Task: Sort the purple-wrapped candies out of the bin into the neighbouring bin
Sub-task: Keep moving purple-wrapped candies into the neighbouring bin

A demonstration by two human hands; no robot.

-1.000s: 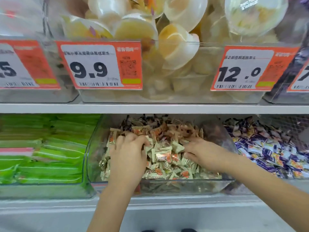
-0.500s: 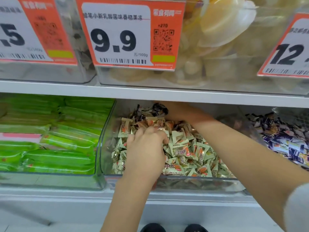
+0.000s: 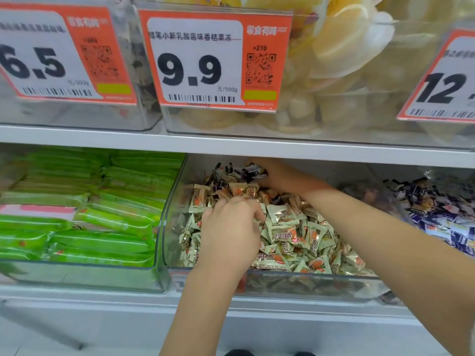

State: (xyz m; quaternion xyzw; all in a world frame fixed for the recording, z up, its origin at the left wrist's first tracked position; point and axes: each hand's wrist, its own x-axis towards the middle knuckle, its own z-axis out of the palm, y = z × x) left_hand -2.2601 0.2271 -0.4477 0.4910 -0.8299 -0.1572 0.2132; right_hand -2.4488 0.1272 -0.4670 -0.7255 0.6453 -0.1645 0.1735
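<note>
two hands [image 3: 231, 227] [image 3: 277, 176] dig in the clear bin [image 3: 282, 281] under a white shelf [image 3: 231, 145]; fingers' grip unclear.

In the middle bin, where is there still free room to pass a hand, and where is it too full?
Free room lies above the candy pile, under the shelf board. The middle bin itself is packed with beige candies. The left hand and right hand, by the purple candies, crowd its left and rear.

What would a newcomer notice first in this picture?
The big orange 9.9 tag at top centre, on a clear bin of yellow jellies. Below it, both hands dig in the middle bin of beige candies: the right hand reaches dark purple candies at the back. Bright green packs fill the left bin.
</note>
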